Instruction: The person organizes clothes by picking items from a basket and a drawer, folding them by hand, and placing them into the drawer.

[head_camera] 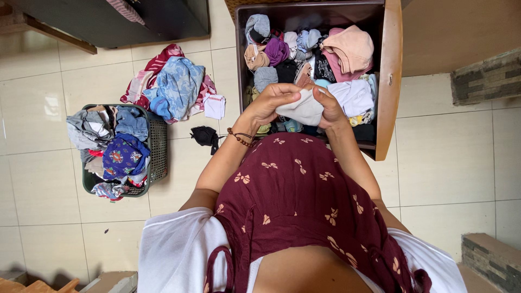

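Just in front of the open drawer [388, 81], the left hand [267, 103] and right hand [331, 108] both pinch a small white cloth [302, 108], which looks soft, light, best held by its edges.

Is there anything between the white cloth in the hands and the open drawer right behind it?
Nothing visible does. Both hands, left hand and right hand, hold the white cloth directly over the drawer, which is already packed with folded clothes.
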